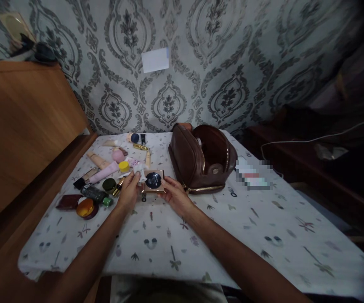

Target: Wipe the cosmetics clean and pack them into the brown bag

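Left hand (128, 190): grips the left edge of the compact (153, 181), a white tissue (140, 170) pinched under its fingertips.
Right hand (176, 194): clasps the compact's right edge.
Compact: held by 2 hands just above the tablecloth (226, 227).
Right of grip: brown bag (200, 158), unzipped, close by.
Left of grip: crowded cosmetics (99, 185), almost touching the left hand.
Toward the body: open cloth to the table edge.
Hard to tell: bag's inside is dark; a blurred patch (253, 176) beyond it.

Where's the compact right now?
Head view, table centre: compact held between left hand and right hand, just left of the open brown bag.
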Demonstrator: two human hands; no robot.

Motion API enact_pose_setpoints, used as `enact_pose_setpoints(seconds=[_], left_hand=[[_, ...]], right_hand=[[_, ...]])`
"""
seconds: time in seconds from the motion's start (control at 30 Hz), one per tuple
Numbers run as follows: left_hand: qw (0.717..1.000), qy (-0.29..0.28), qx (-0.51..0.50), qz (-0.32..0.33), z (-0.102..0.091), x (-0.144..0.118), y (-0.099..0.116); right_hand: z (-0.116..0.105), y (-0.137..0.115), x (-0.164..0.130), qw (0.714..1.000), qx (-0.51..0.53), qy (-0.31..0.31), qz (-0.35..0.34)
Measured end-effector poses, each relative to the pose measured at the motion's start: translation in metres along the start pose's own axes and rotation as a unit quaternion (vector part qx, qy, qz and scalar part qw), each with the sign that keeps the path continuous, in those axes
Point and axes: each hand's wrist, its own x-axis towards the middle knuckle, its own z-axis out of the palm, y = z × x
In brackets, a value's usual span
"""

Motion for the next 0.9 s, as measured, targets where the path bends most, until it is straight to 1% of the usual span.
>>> enact_pose_setpoints(seconds=[0.23,0.4,0.53,0.6,0.7,0.77,0.9], left_hand=[[0.998,-0.050,-0.019,-0.025,0.004,-0.004,0.007],[0.994,-0.089,-0.021,-0.053,0.004,-0.008,0.012],[0.990,-0.129,-0.001,-0.048,0.003,-0.011,0.013],[0.991,-0.126,0.016,-0.036,0.002,-0.013,0.012],[0.994,-0.096,0.046,-0.022,0.001,-0.013,0.011],[0.995,-0.081,0.063,-0.017,0.000,-0.012,0.010],[0.993,-0.074,0.087,-0.016,-0.003,-0.008,0.012]], right_hand=[[-0.002,0.000,0.002,0.998,0.059,0.017,0.007],[-0.003,-0.002,0.002,0.995,0.094,0.041,-0.005],[-0.002,-0.005,0.001,0.995,0.100,0.019,0.002],[-0.002,-0.005,0.001,0.996,0.088,0.005,0.001],[-0.002,-0.003,0.001,0.999,0.054,-0.001,-0.001],[-0.003,-0.002,0.002,0.999,0.038,0.006,-0.006],[-0.006,-0.001,0.004,0.999,0.025,0.023,-0.020]])
